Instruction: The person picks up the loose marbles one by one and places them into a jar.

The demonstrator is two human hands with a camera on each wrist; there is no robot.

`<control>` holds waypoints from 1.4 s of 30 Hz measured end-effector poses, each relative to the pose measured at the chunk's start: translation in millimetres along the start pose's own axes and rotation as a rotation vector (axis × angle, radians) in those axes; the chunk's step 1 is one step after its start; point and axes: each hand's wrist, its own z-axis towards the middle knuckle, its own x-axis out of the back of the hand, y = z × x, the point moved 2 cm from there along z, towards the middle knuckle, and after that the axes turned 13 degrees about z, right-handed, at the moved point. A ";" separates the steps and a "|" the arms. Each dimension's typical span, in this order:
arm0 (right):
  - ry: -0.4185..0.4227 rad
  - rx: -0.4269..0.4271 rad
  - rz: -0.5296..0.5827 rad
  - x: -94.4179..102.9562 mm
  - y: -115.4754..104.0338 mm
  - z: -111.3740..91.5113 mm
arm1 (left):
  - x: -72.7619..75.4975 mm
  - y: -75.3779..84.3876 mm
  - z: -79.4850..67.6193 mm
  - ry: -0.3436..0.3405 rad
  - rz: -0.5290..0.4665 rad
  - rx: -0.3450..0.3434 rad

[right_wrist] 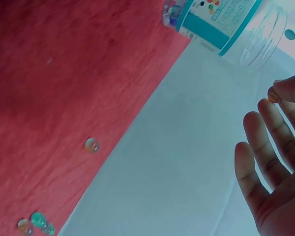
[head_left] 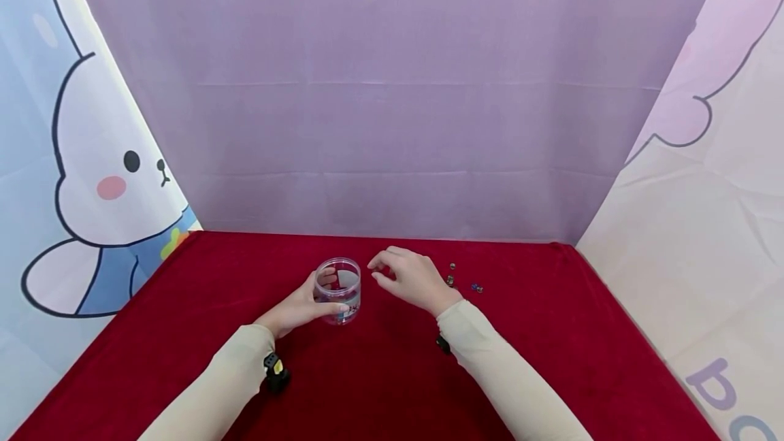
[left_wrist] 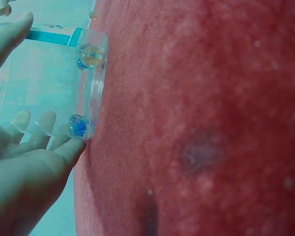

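Note:
My left hand (head_left: pixel 304 305) grips a clear plastic jar (head_left: pixel 348 280), its thumb in front and fingers around the back. The jar is upright, with no lid on its mouth. Several glass marbles (left_wrist: pixel 91 56) show at its bottom in the left wrist view, and a label (right_wrist: pixel 221 19) with a teal border wraps its side. To the right of the rim, at about its height, is my right hand (head_left: pixel 418 280). It pinches an orange-brown marble (right_wrist: pixel 273 95) between thumb and index finger, while the other fingers are loosely extended.
Several loose marbles (head_left: pixel 477 287) lie on the red cloth (head_left: pixel 520 346) to the right, partly behind my right wrist. A plain purple curtain (head_left: pixel 392 121) hangs behind the table. Printed cloth panels (head_left: pixel 692 223) stand at both sides.

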 end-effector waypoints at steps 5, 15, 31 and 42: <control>-0.003 0.023 0.013 -5.6 -6.5 5.4 | -0.4 -0.2 0.3 0.002 -0.006 0.003; 0.003 0.068 0.036 -16.2 -19.3 14.3 | 0.3 -2.0 0.6 0.000 -0.011 -0.015; -0.036 0.037 0.043 -25.8 -24.6 19.1 | 0.6 -2.9 0.1 0.006 -0.002 -0.009; -0.054 0.011 0.034 -29.0 -24.0 18.8 | 0.1 -4.1 0.7 -0.001 -0.007 -0.019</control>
